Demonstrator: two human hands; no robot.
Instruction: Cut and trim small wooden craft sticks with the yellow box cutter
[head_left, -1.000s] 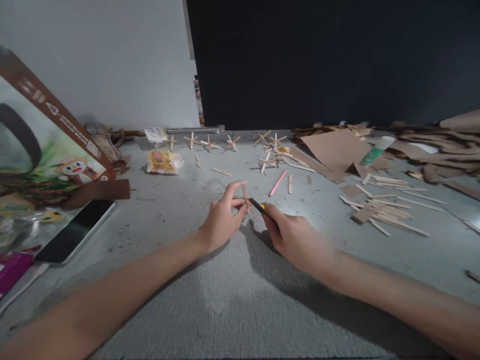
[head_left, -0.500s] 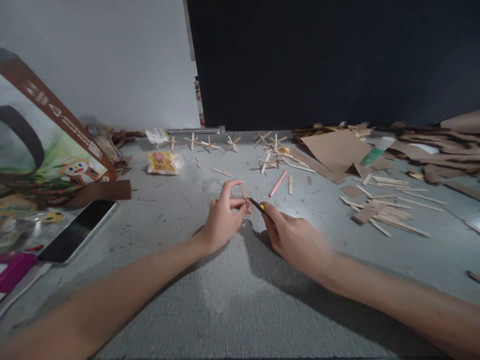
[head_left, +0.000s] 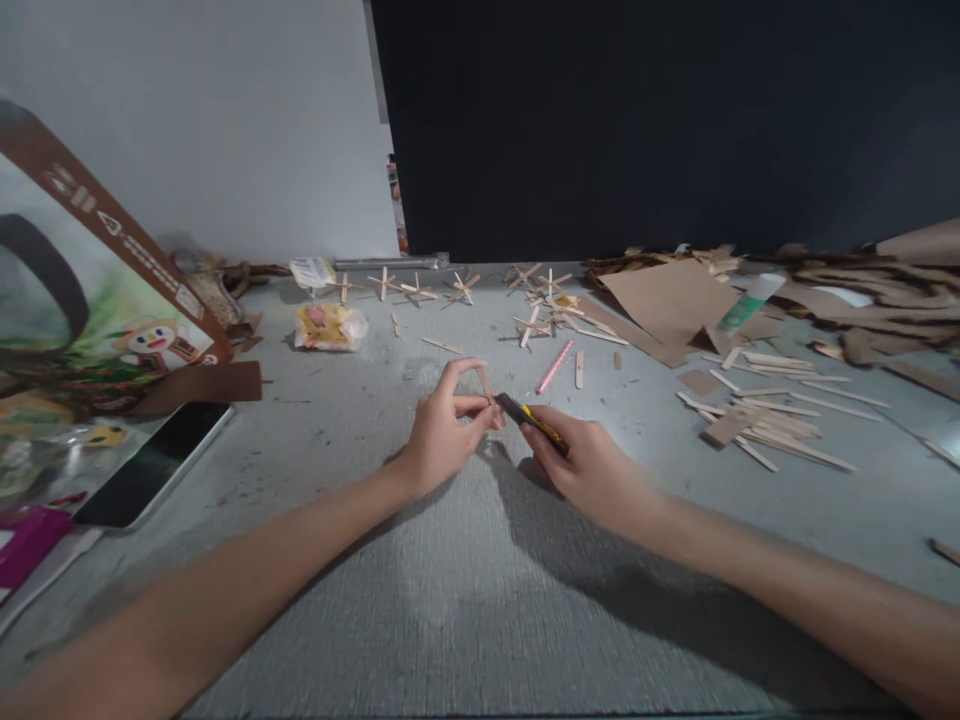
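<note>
Between the thumb and fingers of my left hand (head_left: pixel 448 430) is a short wooden craft stick (head_left: pixel 485 382), held up off the table at a slant. My right hand (head_left: pixel 589 460) is wrapped round a black and yellow utility knife (head_left: pixel 546 427). The knife's front end reaches the lower part of the stick, by my left fingertips; whether the blade touches the wood I cannot tell. Beyond my hands lie a pink pen-like stick (head_left: pixel 554 367) and a short piece of craft stick (head_left: pixel 579 370).
Star-shaped stick pieces (head_left: pixel 463 289) stand along the back. At right are a pile of craft sticks (head_left: pixel 787 437), cardboard (head_left: pixel 671 300) and a green-and-white glue tube (head_left: pixel 751 304). A phone (head_left: pixel 157 465), a printed bag (head_left: pixel 112 270) and a yellow packet (head_left: pixel 328 327) are at left.
My right hand has drawn back a little to the right and turned, so more of the knife's yellow and black handle shows. The left hand keeps its grip on the craft stick.
</note>
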